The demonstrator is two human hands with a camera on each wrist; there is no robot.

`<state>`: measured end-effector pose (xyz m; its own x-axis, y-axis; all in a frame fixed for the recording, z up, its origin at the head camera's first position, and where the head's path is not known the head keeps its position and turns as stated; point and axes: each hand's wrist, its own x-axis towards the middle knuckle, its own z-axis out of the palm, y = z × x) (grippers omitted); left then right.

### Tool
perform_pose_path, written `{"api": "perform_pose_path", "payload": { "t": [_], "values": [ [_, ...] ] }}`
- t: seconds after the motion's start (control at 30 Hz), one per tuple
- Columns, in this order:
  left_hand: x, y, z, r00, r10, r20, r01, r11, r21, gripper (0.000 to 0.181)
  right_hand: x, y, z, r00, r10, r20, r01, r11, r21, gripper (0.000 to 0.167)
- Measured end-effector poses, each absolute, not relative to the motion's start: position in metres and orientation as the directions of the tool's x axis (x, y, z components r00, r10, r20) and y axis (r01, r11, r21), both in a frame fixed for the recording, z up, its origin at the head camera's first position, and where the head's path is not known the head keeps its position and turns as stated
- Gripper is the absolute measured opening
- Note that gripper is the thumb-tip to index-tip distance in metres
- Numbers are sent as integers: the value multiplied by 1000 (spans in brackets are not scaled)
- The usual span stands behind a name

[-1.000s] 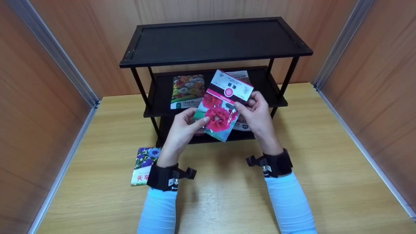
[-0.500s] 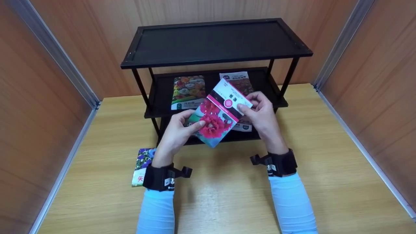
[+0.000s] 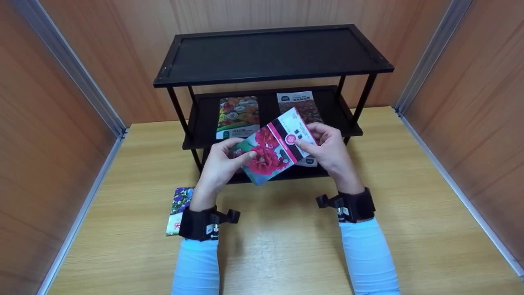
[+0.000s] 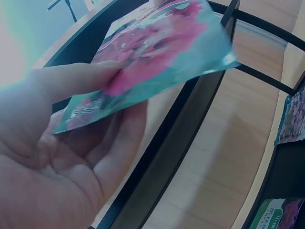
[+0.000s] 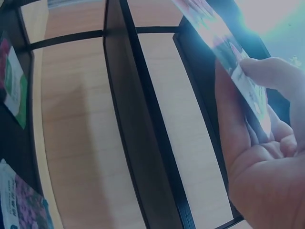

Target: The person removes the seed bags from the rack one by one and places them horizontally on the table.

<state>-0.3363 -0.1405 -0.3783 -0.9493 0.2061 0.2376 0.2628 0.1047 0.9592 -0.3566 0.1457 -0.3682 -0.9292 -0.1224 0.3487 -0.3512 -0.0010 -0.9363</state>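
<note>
A seed packet with large red-pink flowers and a white and black top is held aslant in front of the black shelf rack. My left hand pinches its lower left end, thumb on the front. At the white top end my right hand pinches it too. Seen in the left wrist view, the packet lies between the thumb and the fingers of my left hand. In the right wrist view, glare washes out part of the packet above my right hand.
The black three-tier rack stands at the back. On its middle tier lie a mixed-flower packet and a white-topped packet; packets on the bottom tier are mostly hidden. A blue-flower packet lies on the wooden table, partly behind my left wrist.
The red-flower packet has turned clockwise and sunk a little, uncovering more of the packet on the middle tier's right. Both hands still hold it; the left has shifted slightly left.
</note>
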Motion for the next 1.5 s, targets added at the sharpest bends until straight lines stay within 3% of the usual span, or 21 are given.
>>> {"api": "perform_pose_path", "payload": {
  "t": [0.27,0.47,0.87,1.13,1.5],
  "values": [
    [-338,-136,-379,-959,117,260,258,-31,966,34,-359,143,-371,-925,17,380,-378,-164,-911,20],
    [-338,-127,-380,-956,145,254,251,-35,967,35,-358,138,-372,-938,25,346,-345,-169,-923,21],
    [-336,-134,-382,-961,194,195,210,55,976,33,-356,143,-372,-958,-124,258,-252,-59,-966,33],
    [-335,-144,-381,-937,308,165,212,127,969,29,-358,157,-370,-940,-149,306,-316,46,-948,23],
    [-336,-143,-381,-925,353,144,245,261,934,26,-353,157,-365,-925,-304,228,-314,273,-909,22]
  ]
}}
